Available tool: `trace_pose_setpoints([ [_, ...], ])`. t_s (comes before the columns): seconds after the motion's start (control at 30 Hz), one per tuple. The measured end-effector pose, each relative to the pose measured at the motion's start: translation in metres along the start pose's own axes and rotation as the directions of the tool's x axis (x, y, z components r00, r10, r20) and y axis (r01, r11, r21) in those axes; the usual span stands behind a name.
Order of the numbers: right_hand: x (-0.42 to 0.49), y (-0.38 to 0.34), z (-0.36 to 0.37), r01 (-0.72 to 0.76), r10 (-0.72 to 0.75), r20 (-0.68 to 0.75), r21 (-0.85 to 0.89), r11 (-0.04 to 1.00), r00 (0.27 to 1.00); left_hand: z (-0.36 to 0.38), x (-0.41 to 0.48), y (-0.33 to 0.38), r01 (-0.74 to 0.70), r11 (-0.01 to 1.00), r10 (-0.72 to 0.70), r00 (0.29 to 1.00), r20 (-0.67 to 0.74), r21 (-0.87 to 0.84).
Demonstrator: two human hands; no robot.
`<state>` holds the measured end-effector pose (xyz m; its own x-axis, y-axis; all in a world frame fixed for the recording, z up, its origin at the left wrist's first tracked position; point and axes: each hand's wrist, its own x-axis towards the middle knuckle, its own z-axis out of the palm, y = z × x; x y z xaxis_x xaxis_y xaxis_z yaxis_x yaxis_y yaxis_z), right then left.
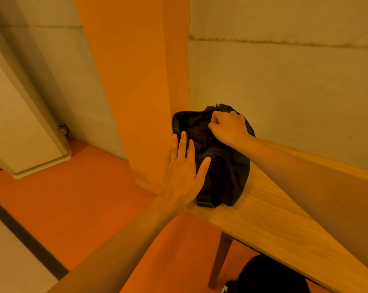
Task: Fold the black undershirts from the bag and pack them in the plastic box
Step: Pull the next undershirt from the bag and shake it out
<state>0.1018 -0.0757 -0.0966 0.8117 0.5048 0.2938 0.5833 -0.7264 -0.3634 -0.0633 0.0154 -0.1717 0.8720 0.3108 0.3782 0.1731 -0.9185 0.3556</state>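
Note:
A black fabric bag [225,172] stands on the far left end of a wooden table [269,214], its mouth open toward me. My left hand [183,172] lies flat with fingers spread against the bag's left side. My right hand [227,126] is closed in a fist at the top rim of the bag, gripping dark fabric there; whether it is the bag's edge or cloth inside I cannot tell. No plastic box is in view. The bag's inside is dark and its contents cannot be made out.
An orange pillar [136,92] rises just left of the bag, touching the table's end. A pale wall runs behind the table. The floor is orange. A white door or cabinet [20,123] stands at far left. A table leg [221,261] and something dark [269,275] are below.

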Motion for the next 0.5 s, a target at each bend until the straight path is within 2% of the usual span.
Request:
trace_pose_setpoints([
  [0.17,-0.002,0.001,-0.003,0.071,-0.061,-0.143,0.069,0.995,0.988,0.001,0.001,0.002,0.010,1.000,-0.010,1.000,0.000,-0.003],
  [0.27,-0.005,-0.002,-0.007,0.025,0.013,-0.149,0.255,0.967,0.989,0.000,0.002,0.004,0.011,1.000,-0.011,1.000,0.005,-0.012],
  [0.4,-0.007,-0.007,-0.017,-0.133,0.205,-0.049,0.610,0.781,0.977,-0.003,0.002,0.005,0.021,1.000,-0.021,1.000,-0.020,-0.016],
  [0.5,-0.008,-0.008,-0.027,-0.175,0.258,0.000,0.737,0.652,0.966,-0.008,0.005,0.008,0.022,1.000,-0.022,0.999,-0.023,-0.020],
])
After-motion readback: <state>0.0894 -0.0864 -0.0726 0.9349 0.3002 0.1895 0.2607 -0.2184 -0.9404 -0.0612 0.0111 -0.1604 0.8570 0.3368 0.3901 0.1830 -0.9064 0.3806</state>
